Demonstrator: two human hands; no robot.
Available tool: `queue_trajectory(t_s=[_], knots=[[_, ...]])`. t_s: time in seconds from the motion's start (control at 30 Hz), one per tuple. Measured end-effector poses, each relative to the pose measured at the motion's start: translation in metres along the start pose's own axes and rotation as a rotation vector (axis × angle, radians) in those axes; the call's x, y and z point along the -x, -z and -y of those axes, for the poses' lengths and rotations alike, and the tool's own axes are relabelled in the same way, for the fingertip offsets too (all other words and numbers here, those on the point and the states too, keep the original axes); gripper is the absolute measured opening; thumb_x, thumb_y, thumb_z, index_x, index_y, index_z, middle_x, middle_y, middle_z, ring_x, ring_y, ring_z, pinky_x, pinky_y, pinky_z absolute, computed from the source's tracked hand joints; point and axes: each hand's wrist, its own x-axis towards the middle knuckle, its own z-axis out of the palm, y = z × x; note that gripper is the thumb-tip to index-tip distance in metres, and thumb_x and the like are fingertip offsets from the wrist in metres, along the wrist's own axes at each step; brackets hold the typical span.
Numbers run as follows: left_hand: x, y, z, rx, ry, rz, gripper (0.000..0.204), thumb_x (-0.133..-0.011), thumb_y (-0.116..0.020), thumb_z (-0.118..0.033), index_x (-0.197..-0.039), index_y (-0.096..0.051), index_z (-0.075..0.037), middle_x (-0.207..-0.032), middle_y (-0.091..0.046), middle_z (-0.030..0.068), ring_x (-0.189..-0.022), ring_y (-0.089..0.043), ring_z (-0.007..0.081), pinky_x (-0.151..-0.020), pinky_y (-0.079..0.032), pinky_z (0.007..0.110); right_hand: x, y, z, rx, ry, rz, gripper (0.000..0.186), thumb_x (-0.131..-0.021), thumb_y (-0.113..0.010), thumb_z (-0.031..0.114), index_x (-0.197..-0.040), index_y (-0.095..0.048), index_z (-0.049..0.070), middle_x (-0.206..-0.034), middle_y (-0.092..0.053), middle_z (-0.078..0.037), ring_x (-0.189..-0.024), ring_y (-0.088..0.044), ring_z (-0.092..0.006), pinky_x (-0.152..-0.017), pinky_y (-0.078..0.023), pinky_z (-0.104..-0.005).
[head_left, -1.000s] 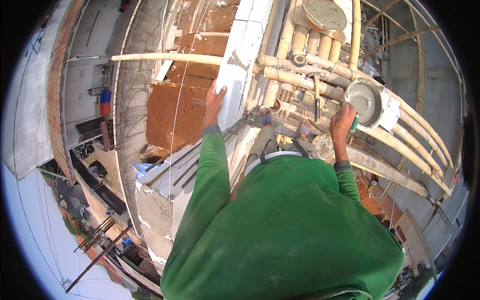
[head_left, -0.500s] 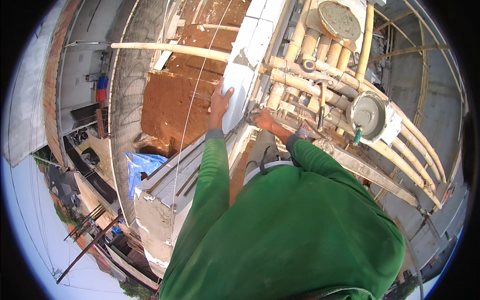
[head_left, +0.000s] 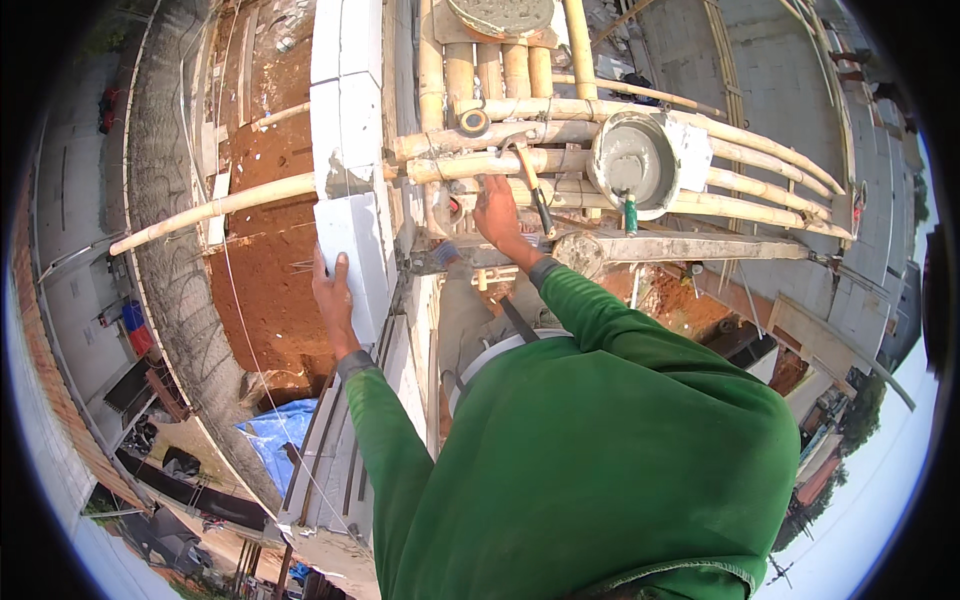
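A pale lightweight concrete block (head_left: 358,265) lies on top of the wall at its near end. My left hand (head_left: 335,295) grips its outer edge, thumb on the upper face and fingers along the side. To the right, my right hand (head_left: 500,215) reaches to the bamboo platform, its fingertips by a bamboo pole (head_left: 500,165). Whether anything is in those fingers I cannot make out. Just right of that hand lies a hammer (head_left: 540,200), its head toward the poles. A bucket (head_left: 632,165) of wet grey mortar stands farther right, with a green-handled tool (head_left: 630,215) in it.
A round black-and-yellow roll (head_left: 474,122) rests on the poles, and a mortar-filled basin (head_left: 500,15) stands at the far end. One bamboo pole (head_left: 215,208) juts out left of the wall. A string line (head_left: 245,335) runs beside it, above red soil and a blue tarp (head_left: 275,435).
My view has swung to the right. My right hand has left the wall's inner edge and moved over to the bamboo platform near the hammer. My left hand stays on the block.
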Motion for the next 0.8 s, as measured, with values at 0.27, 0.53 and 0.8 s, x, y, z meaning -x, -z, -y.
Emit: queue_trajectory(t_s=[0.27,0.53,0.8], knots=[[0.000,-0.001,-0.003,-0.103,0.020,-0.009,0.062,-0.105,-0.062,-0.016,-0.158,-0.041,0.009,-0.157,-0.052,0.0241,-0.144,-0.049,0.0313,-0.121,-0.034,0.039,-0.007,0.214,-0.100,0.788,-0.423,-0.263,0.028,-0.085,-0.071,0.023,-0.106,-0.068,0.003,-0.107,-0.062,-0.015,-0.108,-0.058,-0.0357,-0.089,-0.040,-0.0545],[0.008,-0.014,-0.017,-0.580,-0.045,-0.187,0.082,-0.101,-0.068,-0.027,-0.163,-0.027,0.007,-0.165,-0.034,0.0324,-0.154,-0.033,0.0460,-0.127,-0.028,0.051,-0.039,0.247,-0.145,0.430,-0.703,0.210,0.045,-0.085,-0.064,0.030,-0.114,-0.076,-0.001,-0.123,-0.073,-0.028,-0.118,-0.069,-0.0468,-0.102,-0.052,-0.0534],[0.062,-0.220,-0.073,-0.237,-0.216,0.054,0.046,-0.105,-0.061,-0.027,-0.136,-0.059,0.007,-0.120,-0.068,0.0254,-0.108,-0.067,0.0397,-0.095,-0.052,0.050,0.003,0.293,-0.152,0.025,-0.802,0.321,0.050,-0.095,-0.065,0.038,-0.102,-0.076,-0.011,-0.089,-0.074,-0.033,-0.084,-0.076,-0.0456,-0.078,-0.058,-0.0501]])
